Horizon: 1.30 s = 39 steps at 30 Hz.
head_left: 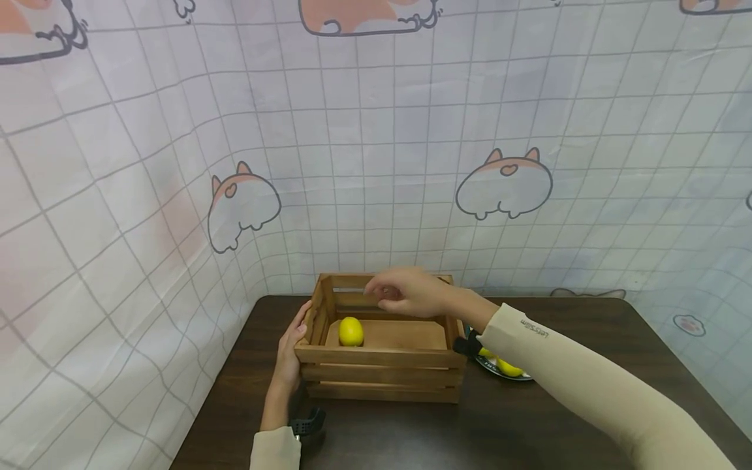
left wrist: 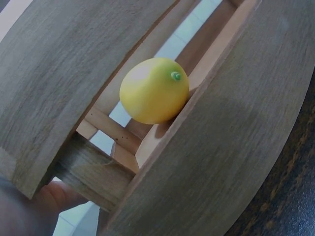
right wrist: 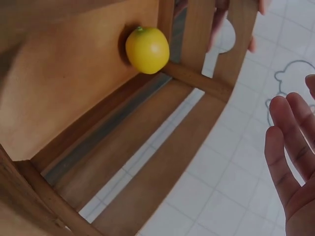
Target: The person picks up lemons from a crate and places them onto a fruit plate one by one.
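A slatted wooden crate [head_left: 382, 375] stands on the dark table. Inside it, toward the left end, lies a round yellow fruit [head_left: 350, 332], possibly a lemon; the left wrist view shows a small green stem nub on the fruit [left wrist: 155, 91]. My left hand [head_left: 289, 349] holds the crate's left end, and in the right wrist view its fingers [right wrist: 219, 29] show around the end slats by the handle hole. Over the crate's right half hovers my right hand [head_left: 411, 292], holding nothing. Its fingers are loosely bent and apart from the fruit.
A plate [head_left: 496, 371] with yellow fruit sits right of the crate, partly hidden by my right forearm. The dark wooden table [head_left: 376, 437] reaches back to a white gridded cloth [head_left: 388, 163] with cartoon animals.
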Motion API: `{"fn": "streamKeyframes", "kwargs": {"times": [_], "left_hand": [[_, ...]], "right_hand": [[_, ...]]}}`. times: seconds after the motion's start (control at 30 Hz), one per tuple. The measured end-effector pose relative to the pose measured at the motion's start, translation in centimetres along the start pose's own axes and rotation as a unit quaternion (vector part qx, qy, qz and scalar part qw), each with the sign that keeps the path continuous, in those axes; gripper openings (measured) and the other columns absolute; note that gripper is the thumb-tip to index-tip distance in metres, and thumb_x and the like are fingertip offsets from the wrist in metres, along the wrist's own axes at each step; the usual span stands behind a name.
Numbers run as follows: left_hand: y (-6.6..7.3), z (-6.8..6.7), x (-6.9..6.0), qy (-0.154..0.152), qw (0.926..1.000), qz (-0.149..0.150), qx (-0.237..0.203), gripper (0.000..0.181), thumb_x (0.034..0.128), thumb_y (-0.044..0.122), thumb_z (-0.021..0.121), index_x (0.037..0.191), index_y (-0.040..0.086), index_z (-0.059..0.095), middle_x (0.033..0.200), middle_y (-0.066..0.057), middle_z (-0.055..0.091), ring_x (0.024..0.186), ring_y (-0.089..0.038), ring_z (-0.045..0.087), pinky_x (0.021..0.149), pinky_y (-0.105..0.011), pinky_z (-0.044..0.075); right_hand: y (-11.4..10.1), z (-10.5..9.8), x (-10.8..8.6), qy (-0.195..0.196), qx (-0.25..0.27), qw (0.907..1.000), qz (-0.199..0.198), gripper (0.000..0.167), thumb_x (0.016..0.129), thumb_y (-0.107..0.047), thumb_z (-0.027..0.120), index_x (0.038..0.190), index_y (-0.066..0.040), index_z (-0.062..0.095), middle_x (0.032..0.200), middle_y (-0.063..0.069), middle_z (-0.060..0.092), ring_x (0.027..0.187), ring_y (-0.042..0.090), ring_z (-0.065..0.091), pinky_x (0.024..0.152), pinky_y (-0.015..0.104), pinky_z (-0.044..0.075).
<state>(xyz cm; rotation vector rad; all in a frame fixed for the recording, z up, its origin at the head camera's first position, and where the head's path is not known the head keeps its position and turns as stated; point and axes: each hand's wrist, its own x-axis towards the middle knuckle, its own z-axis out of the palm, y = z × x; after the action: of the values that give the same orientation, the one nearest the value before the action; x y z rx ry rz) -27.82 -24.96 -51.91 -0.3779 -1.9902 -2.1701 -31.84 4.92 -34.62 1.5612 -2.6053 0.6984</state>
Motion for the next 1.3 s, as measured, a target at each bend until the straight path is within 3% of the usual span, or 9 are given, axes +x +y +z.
{"fn": "streamKeyframes", "kwargs": {"times": [0.27,0.67,0.97,1.13,1.3], "left_hand": [[0.0,0.0,0.0,0.005,1.0000,0.001,0.002,0.054,0.1056,0.026,0.037,0.159,0.023,0.038,0.169,-0.004,0.029,0.153,-0.031,0.027,0.122,-0.061,0.020],[0.0,0.1,0.1,0.010,0.9999,-0.001,0.004,0.053,0.1058,0.023,0.035,0.159,0.023,0.039,0.168,-0.003,0.030,0.153,-0.029,0.026,0.123,-0.060,0.018],[0.0,0.0,0.1,0.008,1.0000,-0.001,0.001,0.053,0.1055,0.025,0.037,0.159,0.023,0.039,0.168,-0.001,0.030,0.153,-0.027,0.026,0.124,-0.057,0.018],[-0.1,-0.1,0.1,0.005,1.0000,0.000,0.000,0.053,0.1059,0.026,0.037,0.159,0.023,0.038,0.168,-0.002,0.030,0.153,-0.028,0.027,0.123,-0.058,0.019],[0.0,0.0,0.1,0.006,1.0000,-0.003,0.006,0.053,0.1061,0.027,0.037,0.159,0.024,0.039,0.168,-0.002,0.030,0.153,-0.030,0.028,0.121,-0.060,0.023]], "right_hand": [[0.6,1.4,1.6,-0.054,-0.042,0.9976,-0.010,0.028,0.099,-0.017,0.065,0.127,-0.020,0.067,0.116,-0.003,0.069,0.093,0.007,0.063,0.083,0.025,0.054],[1.7,3.3,4.4,-0.103,-0.107,0.9886,-0.025,0.028,0.098,-0.015,0.065,0.125,-0.020,0.069,0.109,-0.003,0.068,0.084,0.009,0.060,0.078,0.024,0.051],[2.3,5.1,5.7,-0.132,-0.211,0.9674,-0.043,0.024,0.101,-0.021,0.063,0.124,-0.025,0.069,0.120,-0.004,0.069,0.087,0.009,0.067,0.075,0.026,0.057],[2.7,6.2,6.4,-0.145,-0.209,0.9661,-0.046,0.026,0.100,-0.018,0.065,0.125,-0.023,0.069,0.120,-0.003,0.068,0.081,0.009,0.064,0.071,0.027,0.056],[3.2,7.0,7.0,-0.181,-0.203,0.9617,-0.029,0.038,0.095,-0.019,0.071,0.132,-0.024,0.066,0.124,0.001,0.066,0.080,0.009,0.058,0.071,0.027,0.054]]}}
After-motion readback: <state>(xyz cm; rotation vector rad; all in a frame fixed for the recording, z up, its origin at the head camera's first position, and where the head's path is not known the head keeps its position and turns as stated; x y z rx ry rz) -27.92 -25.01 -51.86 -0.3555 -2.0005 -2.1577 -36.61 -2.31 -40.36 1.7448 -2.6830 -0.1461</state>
